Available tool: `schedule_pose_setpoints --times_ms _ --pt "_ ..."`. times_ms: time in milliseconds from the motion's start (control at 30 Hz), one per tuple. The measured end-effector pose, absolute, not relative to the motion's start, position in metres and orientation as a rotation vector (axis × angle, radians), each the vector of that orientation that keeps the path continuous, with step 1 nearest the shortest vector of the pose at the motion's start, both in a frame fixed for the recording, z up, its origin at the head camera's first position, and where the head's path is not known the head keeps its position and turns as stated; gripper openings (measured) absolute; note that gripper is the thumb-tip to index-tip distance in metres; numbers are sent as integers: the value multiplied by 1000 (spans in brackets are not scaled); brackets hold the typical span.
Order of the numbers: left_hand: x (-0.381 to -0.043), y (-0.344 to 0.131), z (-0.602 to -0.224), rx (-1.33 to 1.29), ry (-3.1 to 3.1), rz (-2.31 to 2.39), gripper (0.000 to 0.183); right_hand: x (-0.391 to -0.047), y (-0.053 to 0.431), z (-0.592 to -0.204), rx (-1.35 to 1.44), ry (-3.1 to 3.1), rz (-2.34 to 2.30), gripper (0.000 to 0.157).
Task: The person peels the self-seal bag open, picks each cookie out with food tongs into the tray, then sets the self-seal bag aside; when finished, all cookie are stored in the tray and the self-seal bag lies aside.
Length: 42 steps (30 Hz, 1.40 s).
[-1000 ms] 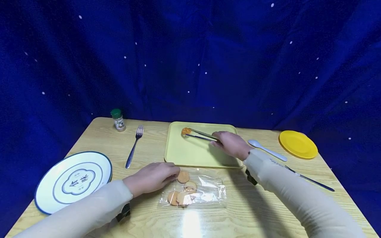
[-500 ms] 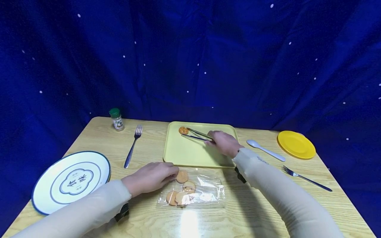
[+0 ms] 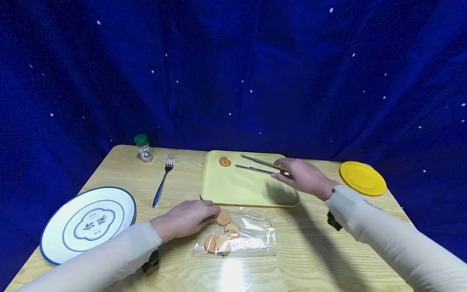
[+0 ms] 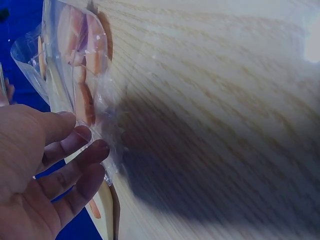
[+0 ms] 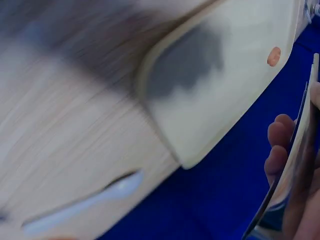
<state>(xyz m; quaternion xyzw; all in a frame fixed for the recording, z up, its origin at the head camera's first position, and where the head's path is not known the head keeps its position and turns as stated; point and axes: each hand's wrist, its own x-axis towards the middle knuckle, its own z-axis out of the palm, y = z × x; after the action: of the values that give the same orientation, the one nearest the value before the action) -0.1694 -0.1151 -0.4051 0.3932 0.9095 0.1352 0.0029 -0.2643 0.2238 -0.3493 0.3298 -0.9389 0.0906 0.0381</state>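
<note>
Tongs (image 3: 264, 163) in the right grip (image 3: 300, 176), fingers and thumb round them, metal arms spread apart, tips pointing left over the yellow tray (image 3: 233, 186). Orange biscuit (image 3: 225, 162) lies flat on that tray, left of the right grip, just past the tips and touching neither.

Left grip (image 3: 186, 219) pinches the edge of the clear bag (image 3: 251, 231), thumb and fingertips on it. Bag lies right of that grip on the wooden surface (image 3: 193, 174), several round biscuits (image 3: 210, 243) inside, one right by the fingertips.

Around: white plate (image 3: 73, 207) with blue rim, left of left grip. Fork (image 3: 160, 187) ahead and left of it, green-capped shaker (image 3: 144, 151) farther out. Yellow plate (image 3: 362, 177) right of right grip, apart from it. Pale spoon (image 5: 95, 202) beside the tray's end, near right grip; only the right wrist view shows it. Blue curtain (image 3: 233, 81) hangs beyond both grips.
</note>
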Motion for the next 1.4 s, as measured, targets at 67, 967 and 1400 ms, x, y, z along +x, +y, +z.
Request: schedule_pose_setpoints --times_ms 67,967,1400 --pt "-170 -114 -406 1234 2848 422 17 -251 241 -345 1043 -2853 244 35" --pt "-169 -115 -404 1251 2845 441 17 -142 298 -392 1313 -2583 287 12" --pt "-170 -113 -403 1238 2829 433 15 -169 226 -401 1392 -2558 106 23"
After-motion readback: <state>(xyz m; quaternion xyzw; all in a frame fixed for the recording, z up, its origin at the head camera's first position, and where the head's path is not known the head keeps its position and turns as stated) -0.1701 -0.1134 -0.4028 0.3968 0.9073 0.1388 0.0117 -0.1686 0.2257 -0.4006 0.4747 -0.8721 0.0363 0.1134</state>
